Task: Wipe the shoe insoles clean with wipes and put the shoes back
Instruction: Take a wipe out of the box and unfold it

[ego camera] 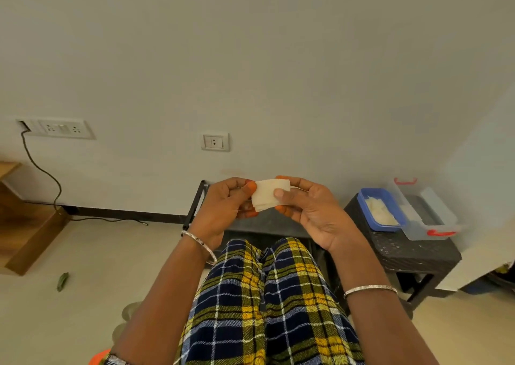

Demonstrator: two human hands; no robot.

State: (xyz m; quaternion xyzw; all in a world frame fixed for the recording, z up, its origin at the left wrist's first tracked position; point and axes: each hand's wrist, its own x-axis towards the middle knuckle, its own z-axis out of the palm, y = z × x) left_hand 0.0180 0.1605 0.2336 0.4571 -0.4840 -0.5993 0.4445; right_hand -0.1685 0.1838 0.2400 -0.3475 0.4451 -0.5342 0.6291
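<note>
A small folded white wipe (pixel 264 197) is held up in front of me between both hands. My left hand (pixel 225 211) pinches its left edge with thumb and fingertips. My right hand (pixel 309 211) pinches its right side, thumb on the front face. Both hands hover above my knees in plaid trousers. A blue tub (pixel 380 210) with more white wipes sits on a black stool (pixel 412 253) to my right. No shoes or insoles are visible.
A clear plastic lid or box with red clips (pixel 429 217) lies beside the blue tub. A black metal rack (pixel 195 208) stands against the wall behind my hands. A wooden cabinet (pixel 25 220) and a trailing cable (pixel 53 181) are at the left.
</note>
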